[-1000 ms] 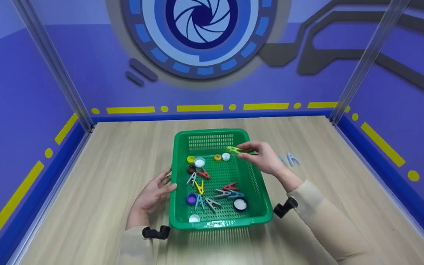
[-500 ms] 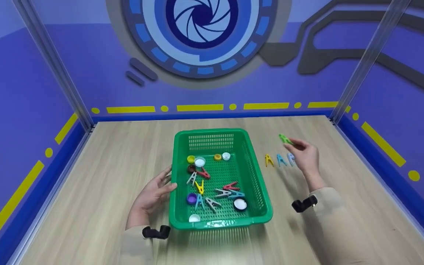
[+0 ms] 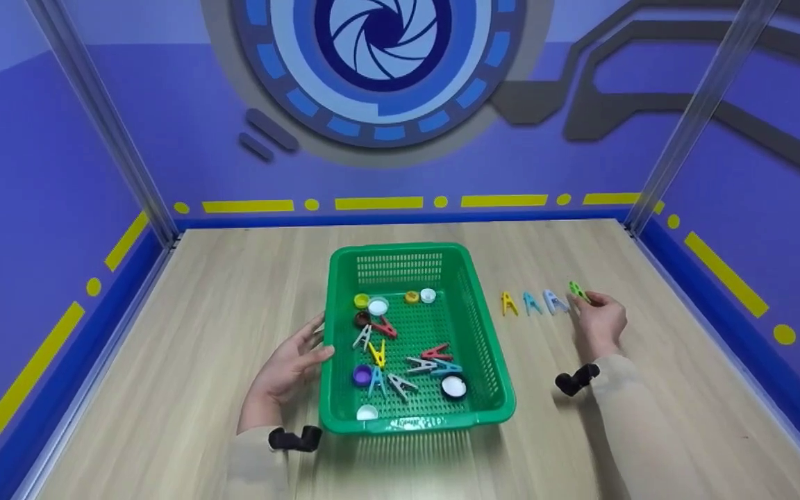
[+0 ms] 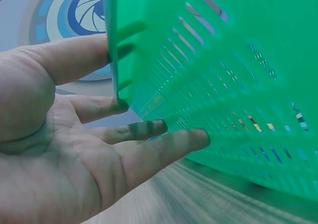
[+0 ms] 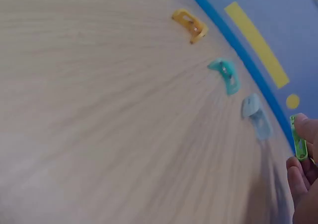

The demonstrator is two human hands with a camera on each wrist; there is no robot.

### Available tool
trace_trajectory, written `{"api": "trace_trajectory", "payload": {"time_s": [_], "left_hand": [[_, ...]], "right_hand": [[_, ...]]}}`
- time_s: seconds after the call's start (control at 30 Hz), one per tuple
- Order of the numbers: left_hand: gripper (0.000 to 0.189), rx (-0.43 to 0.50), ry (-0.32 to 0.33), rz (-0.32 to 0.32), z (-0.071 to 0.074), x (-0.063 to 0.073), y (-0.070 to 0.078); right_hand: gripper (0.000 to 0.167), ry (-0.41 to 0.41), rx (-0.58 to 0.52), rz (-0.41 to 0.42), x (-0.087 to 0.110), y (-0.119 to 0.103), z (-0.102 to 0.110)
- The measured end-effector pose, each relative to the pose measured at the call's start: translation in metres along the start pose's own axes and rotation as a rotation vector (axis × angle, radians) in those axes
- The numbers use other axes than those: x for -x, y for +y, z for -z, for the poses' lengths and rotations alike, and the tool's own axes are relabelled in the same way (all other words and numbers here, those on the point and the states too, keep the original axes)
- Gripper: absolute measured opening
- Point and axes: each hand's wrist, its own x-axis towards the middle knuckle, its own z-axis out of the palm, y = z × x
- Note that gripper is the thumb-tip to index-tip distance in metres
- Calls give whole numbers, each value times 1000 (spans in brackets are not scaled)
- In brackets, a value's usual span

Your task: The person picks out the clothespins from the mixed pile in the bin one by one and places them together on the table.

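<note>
A green plastic basket [image 3: 417, 422] stands mid-table with clothespins and bottle caps inside. At its left side my left hand [image 3: 289, 364] holds the wall, thumb at the rim and fingers against the slotted outside [image 4: 94, 124]. Right of the basket, my right hand [image 3: 603, 321] pinches a light green clothespin [image 3: 578, 289], also seen in the right wrist view [image 5: 299, 142]. Beside that hand lie a pale blue clothespin [image 3: 554, 302], a blue one [image 3: 531, 303] and a yellow clothespin [image 3: 508, 303], in a row. Whether the green clothespin touches the table, I cannot tell.
Inside the basket are a red clothespin [image 3: 385, 327], a purple cap [image 3: 362, 376], a black-rimmed white cap [image 3: 453, 387] and several others. Blue printed panels enclose the wooden table [image 3: 254, 278] at the back and both sides.
My right hand has carried the green clothespin from above the basket to the right, then lowered it beside the pale blue one. My left hand stays at the basket.
</note>
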Motion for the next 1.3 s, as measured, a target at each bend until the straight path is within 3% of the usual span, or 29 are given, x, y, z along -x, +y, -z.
{"api": "trace_trajectory", "payload": {"time_s": [0.17,0.43,0.77,1.0,1.3], "left_hand": [[82,-16,1,-3,1,0,-1],[80,-20,18,-2,0,1,-2],[79,-3,-2,-13,0,2,-1],[80,-1,-7,-12,0,2,-1],[77,-21,6,7,0,2,0]], "right_hand": [[50,-5,-2,-76,-5,5,-5],[48,-23,111,-43,-6,8,-7],[49,-62,138,-50,-6,6,-6],[52,-91,130,-42,-5,6,-4],[53,-37,40,-30,-3,-8,-2]]}}
